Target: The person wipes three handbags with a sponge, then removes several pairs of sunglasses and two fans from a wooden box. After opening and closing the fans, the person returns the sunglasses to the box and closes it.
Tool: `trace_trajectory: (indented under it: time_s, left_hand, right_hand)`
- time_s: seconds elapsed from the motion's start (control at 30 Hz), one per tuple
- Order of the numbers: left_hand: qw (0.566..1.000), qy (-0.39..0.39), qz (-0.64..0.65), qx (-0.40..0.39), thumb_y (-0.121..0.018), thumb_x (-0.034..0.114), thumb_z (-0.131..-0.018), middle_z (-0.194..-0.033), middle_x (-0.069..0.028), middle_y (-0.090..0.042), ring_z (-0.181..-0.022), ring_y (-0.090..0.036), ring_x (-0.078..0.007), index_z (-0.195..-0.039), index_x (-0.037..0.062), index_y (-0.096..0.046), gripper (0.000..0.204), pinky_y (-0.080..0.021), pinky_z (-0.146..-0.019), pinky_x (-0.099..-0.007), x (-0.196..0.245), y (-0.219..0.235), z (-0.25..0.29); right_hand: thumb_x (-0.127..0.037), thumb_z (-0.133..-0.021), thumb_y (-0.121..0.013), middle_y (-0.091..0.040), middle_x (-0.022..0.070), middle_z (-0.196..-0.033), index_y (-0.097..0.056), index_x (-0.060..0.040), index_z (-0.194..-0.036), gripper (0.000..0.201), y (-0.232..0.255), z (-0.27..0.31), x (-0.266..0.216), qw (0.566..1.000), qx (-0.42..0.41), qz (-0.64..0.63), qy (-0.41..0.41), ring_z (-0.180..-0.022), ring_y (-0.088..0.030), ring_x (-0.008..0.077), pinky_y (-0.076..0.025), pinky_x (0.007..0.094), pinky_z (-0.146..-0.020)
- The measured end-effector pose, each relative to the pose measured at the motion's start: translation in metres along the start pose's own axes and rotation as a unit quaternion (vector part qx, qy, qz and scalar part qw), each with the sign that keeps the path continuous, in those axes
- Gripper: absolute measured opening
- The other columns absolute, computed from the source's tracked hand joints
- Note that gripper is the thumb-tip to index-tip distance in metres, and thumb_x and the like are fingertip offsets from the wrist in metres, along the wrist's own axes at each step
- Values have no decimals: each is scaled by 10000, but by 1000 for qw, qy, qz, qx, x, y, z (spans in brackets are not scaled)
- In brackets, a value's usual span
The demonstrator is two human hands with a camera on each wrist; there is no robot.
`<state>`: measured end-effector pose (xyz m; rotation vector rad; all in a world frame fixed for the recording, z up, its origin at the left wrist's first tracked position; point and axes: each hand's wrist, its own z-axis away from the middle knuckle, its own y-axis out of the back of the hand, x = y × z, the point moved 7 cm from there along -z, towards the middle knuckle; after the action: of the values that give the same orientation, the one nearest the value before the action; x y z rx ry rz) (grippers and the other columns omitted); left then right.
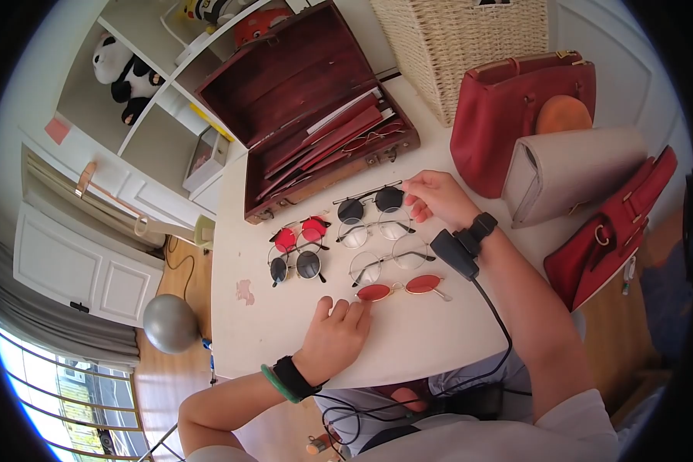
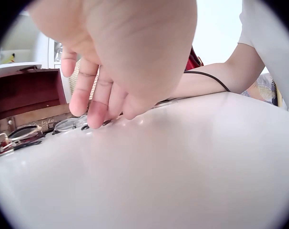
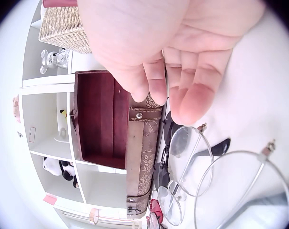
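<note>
Round black sunglasses lie on the white table at the top of the right-hand column of glasses. At their right end, my right hand pinches the frame with its fingertips; in the right wrist view the fingers partly hide the contact. Below are two pairs of clear round glasses, then red oval-lens glasses. My left hand rests on the table, fingers loosely bent, fingertips beside the red oval pair's left lens. To the left lie red-lens glasses and dark round sunglasses.
An open dark-red case holding papers and glasses stands behind the rows. Red handbags and a beige bag stand at the right, a wicker basket behind. A black cable hangs from the right wrist over the table's edge.
</note>
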<state>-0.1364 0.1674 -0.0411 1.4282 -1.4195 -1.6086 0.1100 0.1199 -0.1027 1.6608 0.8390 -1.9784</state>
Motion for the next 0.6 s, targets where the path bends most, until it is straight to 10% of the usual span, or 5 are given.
trace_trajectory:
  time_s: [0.6]
  left_hand:
    - [994, 23, 97, -37, -576, 68, -698, -696, -51, -514, -576, -564, -178, -837, 32, -574, 144, -469, -523, -299, -1, -1, 4]
  right_hand:
    - [-248, -912, -573, -609, 61, -773, -580, 14, -946, 264, 1, 0, 1, 1000, 0, 11, -10, -594, -605, 123, -510, 246, -509]
